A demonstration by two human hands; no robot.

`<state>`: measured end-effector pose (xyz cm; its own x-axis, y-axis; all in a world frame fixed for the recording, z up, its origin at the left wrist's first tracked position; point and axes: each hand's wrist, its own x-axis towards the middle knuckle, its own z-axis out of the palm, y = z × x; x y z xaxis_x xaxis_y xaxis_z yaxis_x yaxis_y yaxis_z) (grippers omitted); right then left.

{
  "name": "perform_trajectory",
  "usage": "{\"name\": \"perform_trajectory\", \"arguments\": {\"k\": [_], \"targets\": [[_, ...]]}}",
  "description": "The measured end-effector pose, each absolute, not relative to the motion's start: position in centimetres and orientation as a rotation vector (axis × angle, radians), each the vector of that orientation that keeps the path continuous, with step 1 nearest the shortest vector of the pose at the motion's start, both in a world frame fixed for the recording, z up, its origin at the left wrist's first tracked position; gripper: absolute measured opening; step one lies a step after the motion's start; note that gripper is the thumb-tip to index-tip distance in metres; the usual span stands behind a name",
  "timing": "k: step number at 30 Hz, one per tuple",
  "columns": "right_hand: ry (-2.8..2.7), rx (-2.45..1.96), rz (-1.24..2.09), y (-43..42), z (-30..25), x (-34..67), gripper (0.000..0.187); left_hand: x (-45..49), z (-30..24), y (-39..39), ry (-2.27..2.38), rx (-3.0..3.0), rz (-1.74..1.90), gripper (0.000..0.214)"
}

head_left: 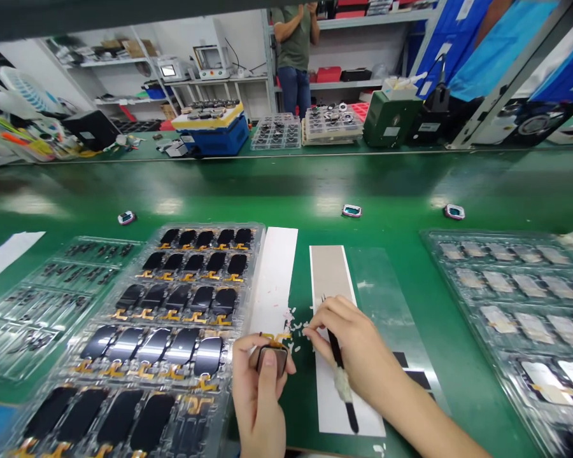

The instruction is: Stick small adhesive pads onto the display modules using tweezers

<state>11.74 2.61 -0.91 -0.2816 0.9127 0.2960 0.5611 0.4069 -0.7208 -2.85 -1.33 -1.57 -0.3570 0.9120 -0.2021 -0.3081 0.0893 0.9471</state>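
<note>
A display module (272, 360) sits edge-pinched in the left hand (260, 397) beside the tray (256, 267); the right hand (351, 337), just apart, holds a black tool (337, 356).

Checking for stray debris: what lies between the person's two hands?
Small white scraps lie on the green mat between the left hand and right hand, shown in the head view.

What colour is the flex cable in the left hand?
Amber-gold: the flat flexible cable above the left hand shows best in the head view.
</note>
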Motion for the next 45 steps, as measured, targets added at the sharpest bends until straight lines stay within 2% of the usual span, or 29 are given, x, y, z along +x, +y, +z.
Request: {"name": "perform_trajectory", "arguments": {"k": [8,11,13,19,26,35,45], "targets": [[-1.848,-1.211,0.776,2.5,-1.8,12.0,0.022,-2.6,-1.3,-1.5,1.227,0.622,1.378,0.040],[-1.760,-1.180,0.827,2.4,-1.1,12.4,0.016,-2.2,-1.1,-1.7,1.159,0.606,1.270,0.043],[-1.682,-1.195,0.918,2.4,-0.6,12.7,0.012,-2.1,-0.9,-1.8,1.127,0.642,1.224,0.044],[-1.399,-1.071,1.435,2.1,0.8,13.6,0.015,-1.8,-0.8,-2.0,1.126,0.757,1.204,0.043],[-1.369,-0.876,1.640,1.8,0.9,14.0,0.018,-1.8,-1.3,-2.2,1.124,0.960,1.201,0.038],[-1.425,-0.967,1.576,1.8,0.8,14.3,0.013,-2.5,-1.4,-1.6,1.104,1.113,1.125,0.031],[-1.492,-1.051,1.493,1.7,0.2,14.0,0.023,-2.6,-1.7,-1.1,1.049,1.051,1.053,0.033]]}}
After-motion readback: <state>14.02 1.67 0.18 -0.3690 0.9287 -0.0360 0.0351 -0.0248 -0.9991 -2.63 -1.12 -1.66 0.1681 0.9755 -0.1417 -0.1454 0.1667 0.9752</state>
